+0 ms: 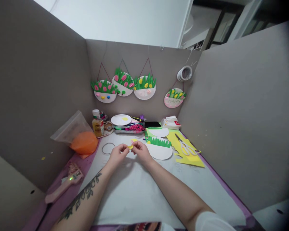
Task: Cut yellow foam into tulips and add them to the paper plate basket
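Both my hands meet above the white table covering, pinching a small yellow paper cutout (pixel 130 147) between them. My left hand (pixel 119 153) grips its left end with thumb and fingers. On the other end, my right hand (pixel 141 151) has its fingers closed too. Just right of my right hand lies a white paper plate half (pixel 160 151) with a green paper grass strip (pixel 159 141) along its top and a yellow piece at its left end. Behind my fingers is another bit of yellow paper (pixel 134 140), partly hidden.
White-handled scissors (pixel 186 149) rest on yellow paper (pixel 195 161) at right. A pink glue gun (pixel 65 186) with a lit green light lies left, near an orange-filled bag (pixel 84 142). A supply tray (pixel 128 131) stands behind. Decorated plates (pixel 144 93) hang on the grey partition.
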### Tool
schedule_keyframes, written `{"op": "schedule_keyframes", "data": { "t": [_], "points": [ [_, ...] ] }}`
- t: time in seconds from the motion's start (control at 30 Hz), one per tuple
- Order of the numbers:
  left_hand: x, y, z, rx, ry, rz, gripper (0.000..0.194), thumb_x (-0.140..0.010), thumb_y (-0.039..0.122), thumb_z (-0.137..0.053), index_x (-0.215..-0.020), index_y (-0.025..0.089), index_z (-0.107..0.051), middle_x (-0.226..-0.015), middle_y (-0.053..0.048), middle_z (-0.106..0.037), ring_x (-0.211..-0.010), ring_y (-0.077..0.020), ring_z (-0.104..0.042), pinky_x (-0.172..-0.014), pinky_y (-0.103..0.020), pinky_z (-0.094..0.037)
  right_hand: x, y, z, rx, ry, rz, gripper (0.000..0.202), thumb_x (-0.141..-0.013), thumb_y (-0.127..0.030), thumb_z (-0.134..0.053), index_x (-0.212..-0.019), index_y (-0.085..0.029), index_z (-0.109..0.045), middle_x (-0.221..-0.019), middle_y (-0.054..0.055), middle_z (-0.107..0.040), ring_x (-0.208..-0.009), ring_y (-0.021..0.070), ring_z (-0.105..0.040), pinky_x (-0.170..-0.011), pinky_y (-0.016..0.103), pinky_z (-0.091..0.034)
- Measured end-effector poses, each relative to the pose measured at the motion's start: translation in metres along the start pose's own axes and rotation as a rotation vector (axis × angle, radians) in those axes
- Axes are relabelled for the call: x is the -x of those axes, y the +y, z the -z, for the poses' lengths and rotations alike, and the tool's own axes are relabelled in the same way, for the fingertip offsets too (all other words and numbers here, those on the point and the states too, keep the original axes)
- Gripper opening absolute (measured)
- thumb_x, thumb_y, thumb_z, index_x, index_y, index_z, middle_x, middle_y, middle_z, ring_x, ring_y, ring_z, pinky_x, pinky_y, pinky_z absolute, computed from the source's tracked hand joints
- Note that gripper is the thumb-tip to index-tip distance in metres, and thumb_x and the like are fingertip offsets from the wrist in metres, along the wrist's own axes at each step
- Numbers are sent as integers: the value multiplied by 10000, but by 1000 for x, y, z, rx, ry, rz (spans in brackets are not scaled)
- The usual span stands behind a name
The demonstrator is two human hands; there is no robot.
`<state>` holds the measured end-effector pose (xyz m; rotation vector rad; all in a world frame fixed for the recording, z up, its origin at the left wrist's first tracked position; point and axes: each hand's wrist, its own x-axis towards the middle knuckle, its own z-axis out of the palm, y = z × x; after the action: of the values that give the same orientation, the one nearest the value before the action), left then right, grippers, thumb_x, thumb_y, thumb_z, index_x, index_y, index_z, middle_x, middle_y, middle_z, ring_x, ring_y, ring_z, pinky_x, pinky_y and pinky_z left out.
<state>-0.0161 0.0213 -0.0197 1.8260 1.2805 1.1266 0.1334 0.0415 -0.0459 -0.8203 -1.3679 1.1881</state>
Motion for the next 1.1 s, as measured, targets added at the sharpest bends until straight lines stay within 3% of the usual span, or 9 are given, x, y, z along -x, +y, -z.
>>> {"op": "schedule_keyframes", "data": {
  "t": [0.17, 0.4, 0.6, 0.8, 1.0, 1.1],
  "points": [
    [2, 3, 1, -20, 11, -17, 216, -742, 338, -492, -660, 161, -584, -604, 5, -574, -589, -130, -502, -562, -222, -375, 2, -3, -1, 0, -33, -7, 214, -766, -391, -534, -781, -177, -542, -620, -10, -542, -526, 102, -482, -478, 215, -379],
    [4, 2, -1, -52, -45, -77, 249, -764, 354, -457, -659, 168, -584, -617, 5, -568, -605, -127, -494, -551, -214, -365, 5, -9, -4, 287, -9, 47, 116, -760, -240, -490, -672, -182, -539, -587, -33, -510, -559, 104, -468, -540, 223, -365],
    [1, 4, 2, 32, -78, -32, 267, -765, 359, -451, -641, 161, -578, -590, 9, -558, -566, -119, -476, -532, -214, -356, 1, 1, -3, 76, -19, -85, 189, -794, -332, -448, -747, -173, -539, -526, -37, -504, -429, 82, -411, -422, 202, -314],
    [1, 15, 5, 75, -24, 123, 282, -760, 362, -436, -655, 155, -597, -620, -15, -601, -561, -130, -509, -547, -228, -393, 1, 1, -2, -34, 20, -23, 242, -770, -394, -519, -860, -172, -557, -673, -3, -564, -469, 80, -453, -393, 193, -319],
    [3, 13, 2, 47, -42, 63, 302, -785, 368, -416, -667, 160, -601, -651, -22, -620, -591, -137, -532, -562, -234, -414, 4, -6, -4, 79, 0, -11, 136, -740, -308, -548, -723, -174, -552, -550, -47, -487, -440, 68, -380, -416, 191, -295],
    [5, 8, 0, -14, 11, -26, 264, -804, 348, -412, -791, 171, -607, -724, -27, -633, -654, -142, -557, -599, -238, -428, 4, -8, -3, 112, 28, -8, 118, -730, -280, -541, -675, -177, -527, -527, -55, -465, -446, 71, -371, -431, 195, -293]
  ]
}}
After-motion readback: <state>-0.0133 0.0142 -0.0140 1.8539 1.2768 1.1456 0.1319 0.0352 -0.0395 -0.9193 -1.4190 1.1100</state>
